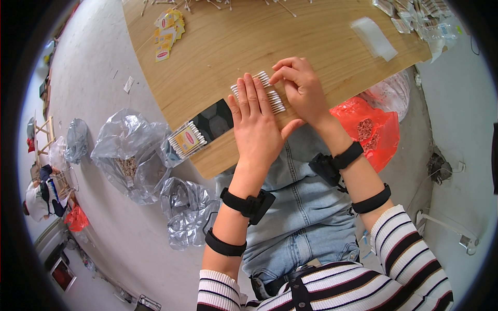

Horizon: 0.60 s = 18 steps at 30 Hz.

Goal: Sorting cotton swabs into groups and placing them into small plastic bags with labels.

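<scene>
My left hand (pixel 253 116) lies palm down with its fingers stretched out over a row of white-tipped cotton swabs (pixel 276 102) near the table's front edge. Swab heads show on both sides of its fingers; the middle of the row is hidden. Beside it, my right hand (pixel 303 88) has its fingers curled and the fingertips closed together at the swabs' upper right end. Whatever those fingertips hold is too small to make out. Left of my left hand are a dark patterned sheet (pixel 213 122) and a pack of cotton swabs (pixel 187 140) with a yellow label.
Yellow-and-white label cards (pixel 168 33) lie at the table's far left, with loose swabs behind. Clear plastic sheets (pixel 374 39) and crumpled packaging (pixel 420 20) occupy the far right. Clear bags (pixel 129 150) and a red bag (pixel 371 129) are below the tabletop (pixel 218 46).
</scene>
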Available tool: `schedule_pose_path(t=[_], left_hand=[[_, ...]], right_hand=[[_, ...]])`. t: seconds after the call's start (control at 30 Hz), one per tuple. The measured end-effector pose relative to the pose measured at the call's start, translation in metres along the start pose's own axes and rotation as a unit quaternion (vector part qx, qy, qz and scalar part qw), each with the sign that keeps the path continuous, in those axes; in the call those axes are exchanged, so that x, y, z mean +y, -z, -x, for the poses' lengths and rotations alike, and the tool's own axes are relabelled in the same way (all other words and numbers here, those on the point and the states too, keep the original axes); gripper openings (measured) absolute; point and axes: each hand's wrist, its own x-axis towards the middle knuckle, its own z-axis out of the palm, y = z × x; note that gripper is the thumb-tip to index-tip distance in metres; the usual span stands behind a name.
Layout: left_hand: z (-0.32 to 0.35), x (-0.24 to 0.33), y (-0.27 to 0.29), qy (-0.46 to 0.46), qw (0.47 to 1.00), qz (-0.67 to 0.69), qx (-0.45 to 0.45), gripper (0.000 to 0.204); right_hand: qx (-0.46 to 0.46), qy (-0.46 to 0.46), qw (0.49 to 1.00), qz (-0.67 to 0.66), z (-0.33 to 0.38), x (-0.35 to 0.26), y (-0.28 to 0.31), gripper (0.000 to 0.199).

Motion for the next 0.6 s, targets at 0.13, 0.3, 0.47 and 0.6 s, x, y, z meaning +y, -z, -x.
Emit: schedule_pose_path(t=[0.13, 0.3, 0.47, 0.6], left_hand=[[0.0008, -0.0006, -0.0007, -0.001, 1.0, 0.004, 0.001, 0.116], [0.0011, -0.0014, -0.0005, 0.0, 1.0, 0.012, 0.005, 0.116], [0.0005, 0.0001, -0.0009, 0.0, 1.0, 0.004, 0.002, 0.116], [0.0002, -0.0016, -0.0014, 0.002, 1.0, 0.007, 0.0, 0.117]], right_hand=[[-0.003, 0.005, 1.0, 0.017, 0.0005, -0.0005, -0.0012, 0.02], [-0.01, 0.029, 0.999, 0.036, 0.0012, 0.0009, -0.0012, 0.018], [0.017, -0.007, 1.0, -0.014, -0.0003, -0.0009, -0.0029, 0.013], [0.017, 0.009, 1.0, 0.014, -0.0016, -0.0012, -0.0034, 0.014]])
